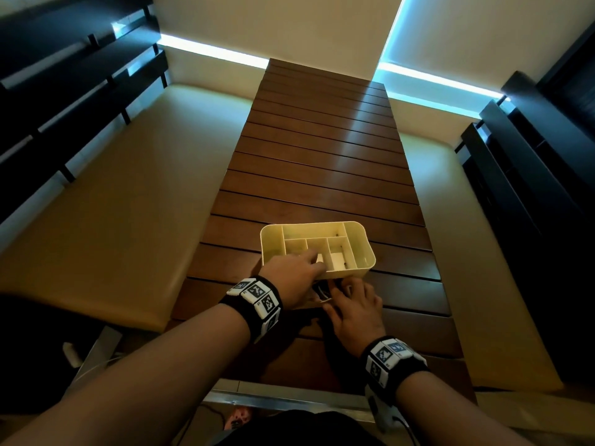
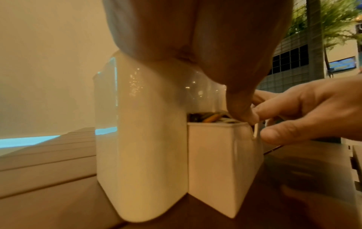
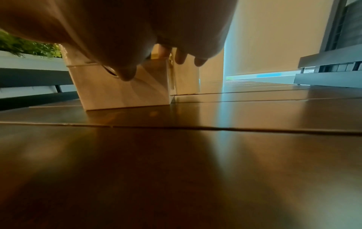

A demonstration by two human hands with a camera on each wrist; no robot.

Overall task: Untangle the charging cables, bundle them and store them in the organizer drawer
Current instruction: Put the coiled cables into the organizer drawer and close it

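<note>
A cream organizer (image 1: pixel 363 249) with several open top compartments stands on the wooden table. Its front drawer (image 2: pixel 219 162) is pulled partly out, and coloured cables (image 2: pixel 209 118) lie coiled inside. My left hand (image 1: pixel 296 275) lies over the organizer's near left top, fingers reaching into a compartment and thumb (image 2: pixel 243 114) down at the drawer's rim. My right hand (image 1: pixel 354 310) pinches the drawer's front wall at its notch, thumb outside and fingers over the rim. In the head view both hands hide most of the drawer.
The slatted wooden table (image 1: pixel 322 172) stretches far ahead of the organizer. Tan padded benches (image 1: pixel 112 204) run along both sides, with dark slatted backs behind them. The table's near edge lies just below my wrists.
</note>
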